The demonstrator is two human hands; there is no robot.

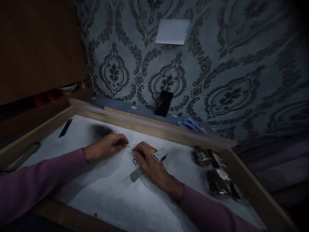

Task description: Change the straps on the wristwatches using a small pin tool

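My right hand (153, 167) is closed, its thumb and fingertips pinching a thin metal pin-like piece (130, 149) that points toward my left hand. My left hand (108, 146) has its fingers curled together just left of that tip; whatever they hold, if anything, is too small to make out. A small dark loop (135, 161) lies on the white surface below the right fingertips. One pale flat piece (136, 174) lies beside the right thumb side, and a pale rectangular piece (160, 154) shows at the back of the same hand.
A wood-framed tray (154, 131) with a white base surrounds both hands. Several wristwatches (220, 175) lie at its right, a black strip (65, 128) at its left. Behind the rim are a phone (164, 103), leaning on the wall, and a blue cloth (191, 124).
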